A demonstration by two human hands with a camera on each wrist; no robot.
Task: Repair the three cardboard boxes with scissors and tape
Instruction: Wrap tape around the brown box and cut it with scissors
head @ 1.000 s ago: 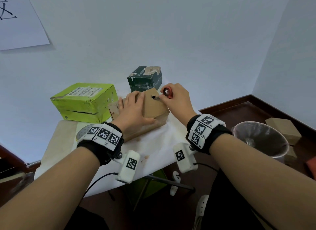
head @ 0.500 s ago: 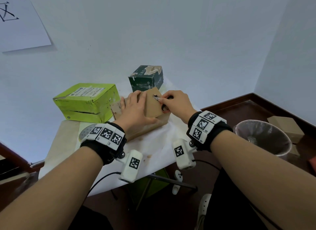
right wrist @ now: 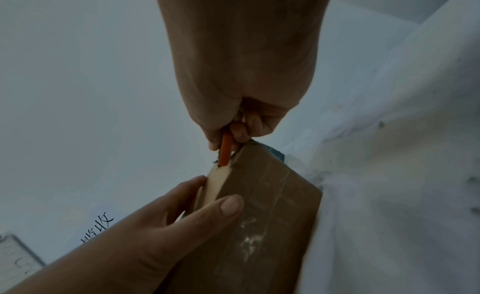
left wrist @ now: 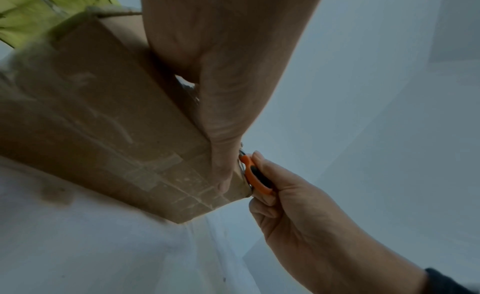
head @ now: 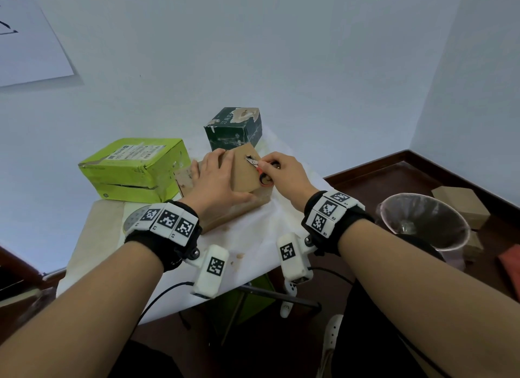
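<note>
Box in hand: a plain brown cardboard box [head: 244,171] lies on the white-covered table [head: 253,237], at its middle, just in front of the dark green box [head: 233,130] and beside the lime-green box [head: 135,166].
Left hand: the left hand [head: 216,180] lies over the brown box's top with the thumb down its near side, clasping the box and pinning it to the table.
Right hand: the right hand [head: 281,172] has its fingers curled round the orange handles of small scissors [head: 257,168] and grips them.
Scissors: the blades lie on the box's top face, tips pointing to a small dark mark or tear near the far edge; whether the blades are parted is too small to tell.
Tape: strips of clear tape already cross the brown box's side faces in both wrist views; a greyish roll [head: 133,220], probably the tape, sits half hidden behind the left wrist.
Step, as I judge it: trimming or cutting tape at the top of the brown box.
Done so far: the brown box appears partly mended.
Left to do: the lime-green box shows an open split along its front, and the dark green box has a torn, peeled top; both look unrepaired.
Overall: early in the task, the first of three boxes in work.
</note>
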